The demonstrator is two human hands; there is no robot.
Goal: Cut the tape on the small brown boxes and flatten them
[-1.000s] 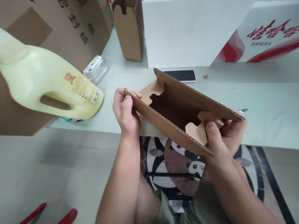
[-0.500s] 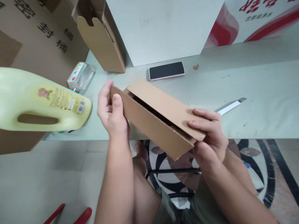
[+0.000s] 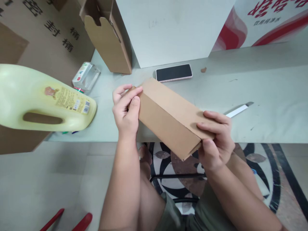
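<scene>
I hold a long brown corrugated cardboard box (image 3: 168, 117) over the front edge of a pale green table (image 3: 264, 93). Its lid lies shut. My left hand (image 3: 125, 110) grips the far left end, fingers curled over the top and thumb on the side. At the near right end, my right hand (image 3: 215, 139) pinches the box with fingers on the lid and thumb on the end face.
A pale yellow jug (image 3: 43, 99) with a handle lies at the left. A clear plastic pack (image 3: 86, 77), an open cardboard carton (image 3: 108, 38), a phone (image 3: 173, 72), a large white box (image 3: 173, 29) and a white strip (image 3: 237, 111) are on the table.
The box was open with its flaps showing; the lid has come down and now lies flat and shut. My left fingers have moved onto the top of the left end.
</scene>
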